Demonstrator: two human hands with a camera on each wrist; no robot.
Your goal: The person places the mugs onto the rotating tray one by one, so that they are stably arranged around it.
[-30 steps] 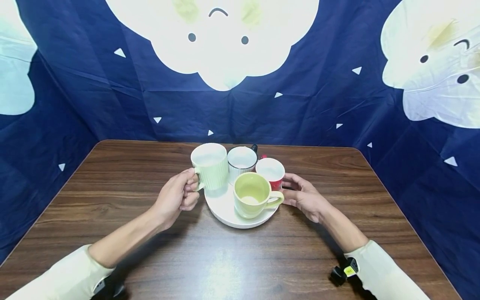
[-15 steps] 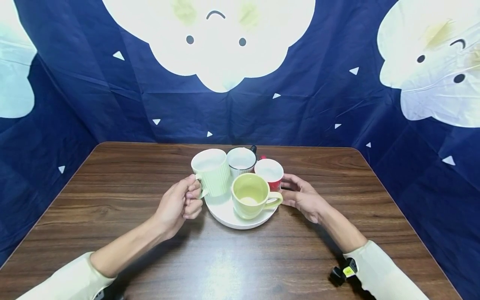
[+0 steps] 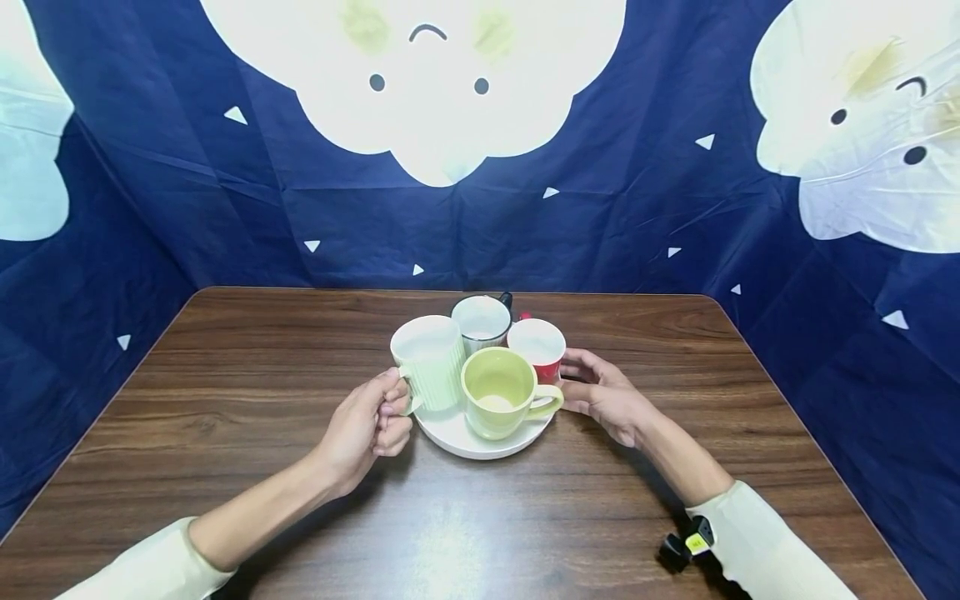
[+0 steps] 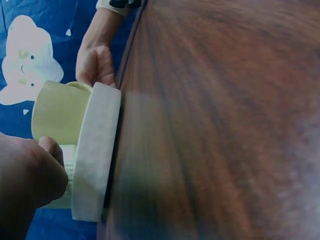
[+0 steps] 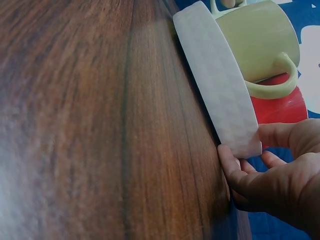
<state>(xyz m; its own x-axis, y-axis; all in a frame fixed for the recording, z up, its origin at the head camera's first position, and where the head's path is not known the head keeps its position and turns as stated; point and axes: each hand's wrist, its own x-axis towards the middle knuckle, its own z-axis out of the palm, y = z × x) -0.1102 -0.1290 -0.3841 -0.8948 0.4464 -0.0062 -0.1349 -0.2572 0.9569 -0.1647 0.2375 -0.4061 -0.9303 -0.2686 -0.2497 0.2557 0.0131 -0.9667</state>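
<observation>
My left hand (image 3: 371,433) grips the handle of a tall pale green ribbed mug (image 3: 431,367), which stands at the left of a round white tray (image 3: 480,452). Whether its base bears fully on the tray is hard to tell. A yellow-green cup (image 3: 497,392) sits at the tray's front, its handle pointing right. Behind it are a red cup (image 3: 549,372) with a white inside and a white mug (image 3: 482,318) with a black rim and handle. At the tray's right edge, my right hand (image 5: 285,170) pinches the faceted rim, thumb above and fingers at the underside.
The brown wooden table (image 3: 225,375) reaches out on both sides of the tray and in front of it. A dark blue cloth (image 3: 465,225) with white cloud faces hangs behind the table. A black wrist camera (image 3: 678,550) sits on the right sleeve.
My left hand has brought the pale green mug toward me and slightly right, in beside the yellow-green cup. The right hand stays at the tray's rim.
</observation>
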